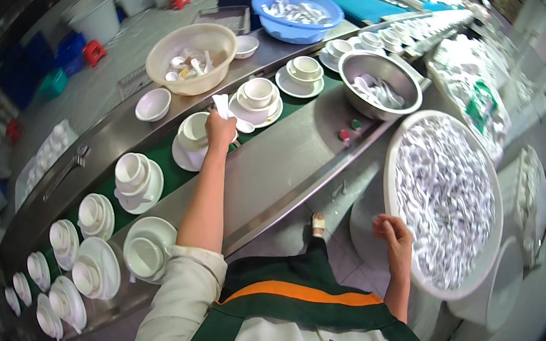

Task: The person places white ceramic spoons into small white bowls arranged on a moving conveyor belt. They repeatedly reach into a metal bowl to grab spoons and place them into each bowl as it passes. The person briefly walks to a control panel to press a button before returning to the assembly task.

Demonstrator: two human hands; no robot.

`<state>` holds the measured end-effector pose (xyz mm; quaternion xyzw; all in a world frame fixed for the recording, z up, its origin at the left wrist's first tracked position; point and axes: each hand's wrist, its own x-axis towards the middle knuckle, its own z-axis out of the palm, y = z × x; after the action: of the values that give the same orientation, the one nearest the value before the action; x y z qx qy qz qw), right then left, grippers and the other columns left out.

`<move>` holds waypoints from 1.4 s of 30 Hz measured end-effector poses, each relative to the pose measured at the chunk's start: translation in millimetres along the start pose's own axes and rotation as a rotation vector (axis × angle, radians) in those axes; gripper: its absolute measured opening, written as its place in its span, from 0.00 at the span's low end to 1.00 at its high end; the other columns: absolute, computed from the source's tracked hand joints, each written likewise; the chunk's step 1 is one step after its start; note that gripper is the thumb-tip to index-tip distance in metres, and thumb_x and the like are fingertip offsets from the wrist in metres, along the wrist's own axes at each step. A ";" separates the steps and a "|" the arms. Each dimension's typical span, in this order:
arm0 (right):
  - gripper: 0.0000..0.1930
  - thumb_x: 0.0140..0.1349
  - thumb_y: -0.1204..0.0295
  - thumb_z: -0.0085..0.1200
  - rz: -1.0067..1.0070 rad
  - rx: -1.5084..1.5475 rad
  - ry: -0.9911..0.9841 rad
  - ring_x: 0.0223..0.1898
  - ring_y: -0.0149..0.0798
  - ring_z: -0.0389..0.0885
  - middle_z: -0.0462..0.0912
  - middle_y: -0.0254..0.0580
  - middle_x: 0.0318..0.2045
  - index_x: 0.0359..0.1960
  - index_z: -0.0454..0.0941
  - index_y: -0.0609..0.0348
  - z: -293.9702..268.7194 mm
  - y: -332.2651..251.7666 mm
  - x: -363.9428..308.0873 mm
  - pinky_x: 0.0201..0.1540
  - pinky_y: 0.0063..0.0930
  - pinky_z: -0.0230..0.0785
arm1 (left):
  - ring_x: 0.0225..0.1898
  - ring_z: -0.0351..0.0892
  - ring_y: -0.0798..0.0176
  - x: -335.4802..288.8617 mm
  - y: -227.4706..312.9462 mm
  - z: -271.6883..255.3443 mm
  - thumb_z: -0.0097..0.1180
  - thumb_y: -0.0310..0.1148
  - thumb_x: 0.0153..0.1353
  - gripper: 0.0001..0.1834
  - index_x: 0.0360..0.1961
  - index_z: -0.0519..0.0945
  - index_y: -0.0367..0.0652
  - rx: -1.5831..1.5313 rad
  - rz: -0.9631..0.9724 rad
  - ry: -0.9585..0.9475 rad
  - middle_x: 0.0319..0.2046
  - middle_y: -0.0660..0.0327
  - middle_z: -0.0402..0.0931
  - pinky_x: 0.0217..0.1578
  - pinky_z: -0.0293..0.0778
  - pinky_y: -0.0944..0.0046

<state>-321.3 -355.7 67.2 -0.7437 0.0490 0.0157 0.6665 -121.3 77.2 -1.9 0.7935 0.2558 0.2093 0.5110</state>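
Observation:
My left hand (220, 132) reaches over the green conveyor belt, closed on a white spoon (221, 104) that sticks up past the fingers. Just below that hand is a place setting of a cup (194, 130) and a plate. Beside it, to the right, a stacked cup and bowl (257, 94) rest on a plate, and a white spoon (243, 126) lies at that plate's near edge. My right hand (397, 242) hangs by the rim of a big white tub (392, 185) heaped with white spoons (445, 202). Its fingers are loosely bent, with nothing visible in them.
More stacked settings (137, 179) line the belt and steel ledge. A beige basin (163, 60) with spoons, a white bowl (153, 105) and a blue basin (274, 27) stand on the far ledge. A steel bowl (354, 93) of spoons sits right, near red and green buttons (344, 135).

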 end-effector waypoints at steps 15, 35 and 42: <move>0.11 0.67 0.71 0.45 -0.420 -0.037 -0.070 0.33 0.28 0.77 0.80 0.39 0.31 0.41 0.76 0.67 -89.1 -88.6 360.8 0.39 0.23 0.72 | 0.19 0.76 0.64 1.7 63.5 50.5 0.52 0.40 0.60 0.15 0.25 0.76 0.39 -0.090 -0.151 0.114 0.19 0.60 0.75 0.22 0.70 0.64; 0.12 0.67 0.70 0.46 -0.481 -0.124 -0.102 0.41 0.32 0.78 0.79 0.41 0.37 0.45 0.75 0.65 -95.0 -78.2 452.1 0.42 0.26 0.72 | 0.16 0.79 0.55 9.4 17.6 -8.0 0.49 0.35 0.55 0.18 0.29 0.77 0.24 0.124 -0.584 0.142 0.20 0.49 0.77 0.13 0.76 0.59; 0.13 0.67 0.69 0.46 -0.471 -0.159 -0.103 0.45 0.33 0.77 0.79 0.42 0.42 0.48 0.74 0.64 -103.5 -71.6 470.7 0.47 0.27 0.70 | 0.28 0.81 0.51 -16.6 0.1 -35.1 0.50 0.43 0.58 0.21 0.29 0.79 0.30 0.595 -0.531 0.398 0.23 0.48 0.79 0.29 0.75 0.54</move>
<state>149.3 -475.3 107.9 -0.7828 -0.1611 -0.0983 0.5929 -155.1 91.6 10.7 0.7571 0.5931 0.1368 0.2373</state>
